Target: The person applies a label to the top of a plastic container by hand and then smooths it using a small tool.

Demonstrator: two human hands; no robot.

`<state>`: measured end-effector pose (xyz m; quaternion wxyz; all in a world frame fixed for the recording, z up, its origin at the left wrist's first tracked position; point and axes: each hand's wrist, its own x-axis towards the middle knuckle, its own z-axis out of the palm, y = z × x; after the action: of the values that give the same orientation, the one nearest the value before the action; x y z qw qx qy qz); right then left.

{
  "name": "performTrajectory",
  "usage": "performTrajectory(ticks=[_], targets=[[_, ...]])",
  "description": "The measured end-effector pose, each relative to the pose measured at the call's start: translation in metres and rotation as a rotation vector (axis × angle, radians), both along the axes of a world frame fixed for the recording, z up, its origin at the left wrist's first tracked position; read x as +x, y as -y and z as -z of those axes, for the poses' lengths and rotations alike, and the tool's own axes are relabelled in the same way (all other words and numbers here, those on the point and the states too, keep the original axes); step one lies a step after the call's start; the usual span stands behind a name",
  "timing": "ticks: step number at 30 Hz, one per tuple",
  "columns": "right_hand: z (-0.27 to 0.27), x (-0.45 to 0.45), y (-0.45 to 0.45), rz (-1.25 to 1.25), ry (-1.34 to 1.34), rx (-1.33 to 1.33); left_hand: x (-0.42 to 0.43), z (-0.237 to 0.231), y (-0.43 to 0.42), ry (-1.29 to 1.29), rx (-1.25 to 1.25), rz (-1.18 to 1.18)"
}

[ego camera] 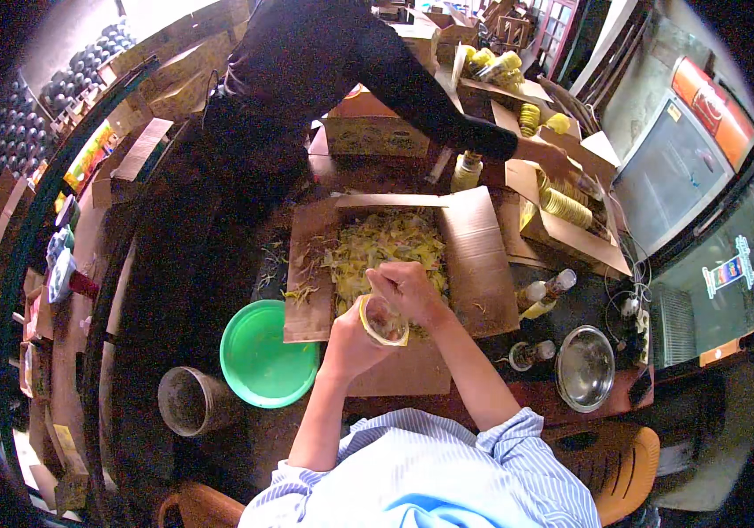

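Observation:
My left hand (348, 340) is wrapped around a clear plastic cup (385, 323) with a yellow rim, its mouth tilted up towards me. Just beyond that rim is my right hand (410, 288), fingers curled together; whether anything is pinched between them is hidden. Both hands are over an opened cardboard box (482, 264) with its flaps folded out. Inside lies a heap of yellowish, thin dried pieces (390, 241), and loose strands are scattered on the left flap.
A green plastic basin (270, 356) and a bucket (185, 400) stand at left. On the right are a metal bowl (585, 368), small jars (558, 284) and a carton of stacked yellow lids (565, 211). Another person's arm (456, 129) reaches into that carton. A glass-door refrigerator (677, 171) stands beyond.

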<state>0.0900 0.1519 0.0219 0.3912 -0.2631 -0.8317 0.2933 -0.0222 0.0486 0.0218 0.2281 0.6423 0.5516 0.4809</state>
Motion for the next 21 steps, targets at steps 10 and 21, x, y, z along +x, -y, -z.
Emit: performTrajectory(ticks=[10, 21], targets=[[-0.026, 0.022, 0.025, 0.014, 0.319, 0.149, -0.027, 0.007, -0.01, 0.094, -0.043, 0.234], [0.002, 0.016, 0.046, 0.26, 0.277, -0.008, -0.001, 0.02, -0.008, -0.2, 0.304, -0.312]])
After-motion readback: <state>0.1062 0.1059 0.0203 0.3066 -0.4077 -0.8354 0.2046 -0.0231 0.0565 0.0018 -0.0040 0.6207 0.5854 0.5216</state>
